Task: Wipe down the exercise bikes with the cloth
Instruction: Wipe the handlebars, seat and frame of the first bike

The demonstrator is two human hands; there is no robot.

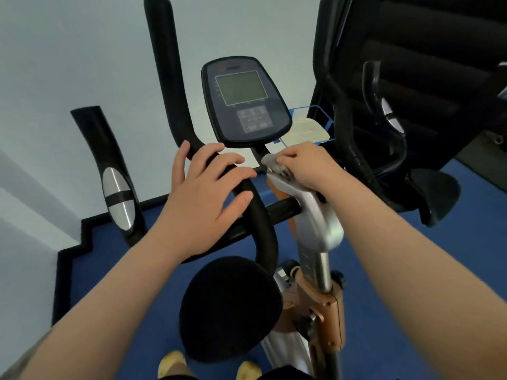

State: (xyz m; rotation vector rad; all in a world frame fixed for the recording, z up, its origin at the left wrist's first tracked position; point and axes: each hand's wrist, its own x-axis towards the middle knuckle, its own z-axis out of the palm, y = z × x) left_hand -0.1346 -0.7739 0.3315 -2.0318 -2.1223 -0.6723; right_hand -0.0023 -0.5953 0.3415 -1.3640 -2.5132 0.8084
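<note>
An exercise bike stands right below me, with a black console (pixel 245 101), black handlebars (pixel 258 229), a silver stem (pixel 315 215) and a round black saddle (pixel 230 308). My left hand (pixel 203 198) rests on the left handlebar, fingers spread and laid over the bar. My right hand (pixel 307 165) pinches a small grey cloth (pixel 270 161) and presses it against the top of the stem, just under the console.
A second black bike (pixel 384 149) with its saddle (pixel 436 193) stands close on the right. A separate black grip with a silver pad (pixel 115 187) rises at the left. A blue wire basket (pixel 310 124) sits behind the console. White wall behind, blue carpet below.
</note>
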